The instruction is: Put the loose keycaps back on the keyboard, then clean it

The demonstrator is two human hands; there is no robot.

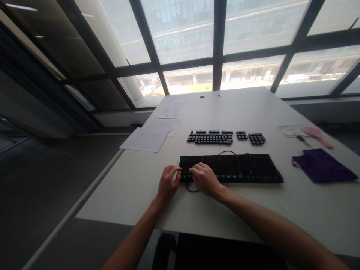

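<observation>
A black keyboard base [242, 167] lies flat near the front of the white table, most of its keys off, with some pale spots along its near rows. At its left end, my left hand [168, 183] has its fingers and thumb closed at the edge of the base. My right hand [205, 179] rests over the left part of the base, fingers curled down and pressed together. Whatever its fingertips hold, if anything, is hidden. Behind the base, loose black keycaps [210, 138] are laid out in keyboard order, with a separate number-pad group [257, 139] on the right.
Written paper sheets [144, 139] lie along the table's left side. On the right are a purple cloth bag [323, 165], a pink hairbrush [316, 135] and a small dark object [303, 140]. A black cable [192, 190] loops under the keyboard. Large windows stand behind the table [236, 108].
</observation>
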